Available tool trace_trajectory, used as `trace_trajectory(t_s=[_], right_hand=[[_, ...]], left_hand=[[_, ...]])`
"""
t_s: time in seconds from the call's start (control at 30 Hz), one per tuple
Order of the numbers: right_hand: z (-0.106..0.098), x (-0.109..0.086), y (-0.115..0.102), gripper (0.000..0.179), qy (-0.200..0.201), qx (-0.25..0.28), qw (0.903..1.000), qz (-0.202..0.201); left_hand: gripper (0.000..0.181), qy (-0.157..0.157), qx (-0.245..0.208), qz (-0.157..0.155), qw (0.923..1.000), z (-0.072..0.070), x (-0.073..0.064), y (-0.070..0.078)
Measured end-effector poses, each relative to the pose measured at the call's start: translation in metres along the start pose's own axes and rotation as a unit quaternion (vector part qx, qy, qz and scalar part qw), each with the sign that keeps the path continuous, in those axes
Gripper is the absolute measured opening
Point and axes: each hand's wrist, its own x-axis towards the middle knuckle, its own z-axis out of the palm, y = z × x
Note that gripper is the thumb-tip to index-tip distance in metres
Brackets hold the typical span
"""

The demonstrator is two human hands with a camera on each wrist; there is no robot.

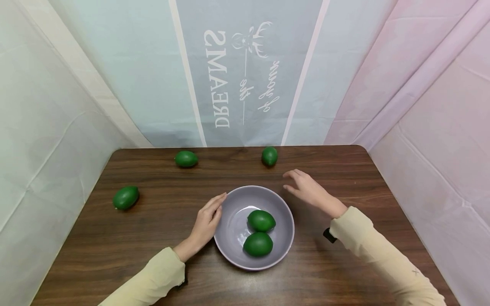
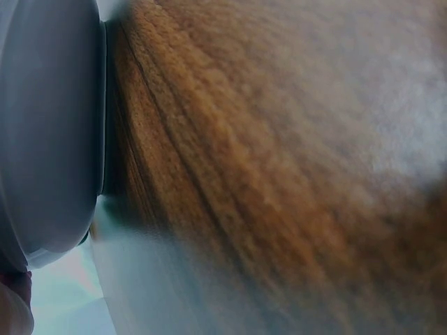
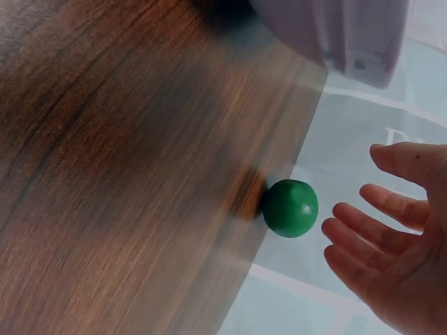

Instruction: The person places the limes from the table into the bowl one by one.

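A grey-purple bowl [image 1: 232,250] stands on the table with two green limes in it, the upper lime [image 1: 261,220] lying close against the lower lime [image 1: 258,244]. My left hand [image 1: 206,219] rests along the bowl's left rim, fingers extended. In the left wrist view, the bowl's outer side [image 2: 52,125] fills the left edge, with a bit of finger [image 2: 15,307] below it. Right of the bowl, my right hand [image 1: 308,188] hovers with fingers spread and nothing in them. Nearest to it is a lime [image 1: 269,156] at the table's back, also seen as a green ball [image 3: 290,208] beyond the fingertips.
Another lime [image 1: 186,159] lies at the back left, and one more lime [image 1: 126,198] near the left edge. The brown wooden table [image 1: 160,225] ends at a hanging cloth [image 1: 245,76] printed with letters. Pale cloth walls stand at both sides.
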Motion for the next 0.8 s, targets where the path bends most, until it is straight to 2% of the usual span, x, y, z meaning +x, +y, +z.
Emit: trace_trajectory(t_s=[0.8], right_hand=[[0.005,0.026,0.011,0.039,0.017,0.01,0.999,0.039]], left_hand=[[0.032,-0.002,-0.001,-0.009,1.0,-0.001,0.0,0.001]])
